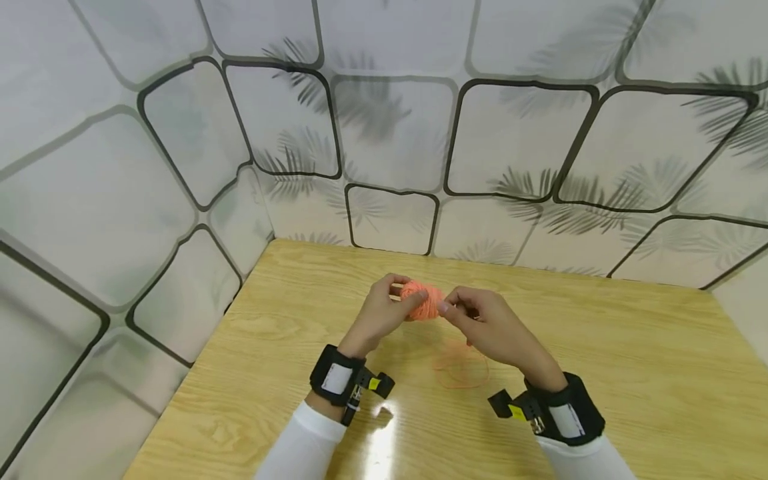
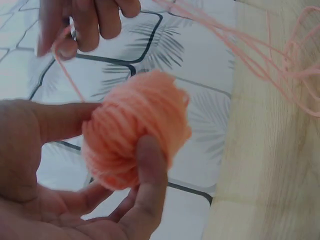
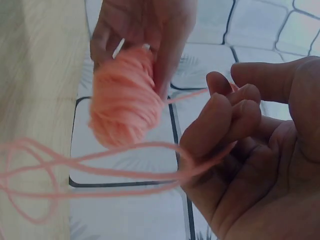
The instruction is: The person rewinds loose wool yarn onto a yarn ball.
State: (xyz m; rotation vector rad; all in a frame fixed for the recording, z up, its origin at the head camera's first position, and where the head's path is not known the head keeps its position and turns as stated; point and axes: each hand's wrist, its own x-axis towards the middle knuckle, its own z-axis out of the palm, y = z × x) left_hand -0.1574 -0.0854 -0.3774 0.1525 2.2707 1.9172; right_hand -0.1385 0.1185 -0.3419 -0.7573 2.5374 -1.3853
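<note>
A ball of coral-pink yarn [image 1: 425,301] is held above the table by my left hand [image 1: 385,308]. The thumb lies on one side of the ball [image 2: 135,130] and the fingers curl around the other. Just right of it, my right hand [image 1: 489,325] pinches a yarn strand [image 3: 186,95] between thumb and forefinger; the strand runs taut to the ball. More yarn passes through the curled lower fingers of the right hand [image 3: 240,130] and hangs below in loose loops [image 3: 100,172].
The loose loops [image 1: 461,385] overlap the wood-grain table [image 1: 288,293] below the hands. Patterned wall covering [image 1: 390,133] rises behind the table and along its left side. Each wrist wears a black strap with a small camera [image 1: 381,385].
</note>
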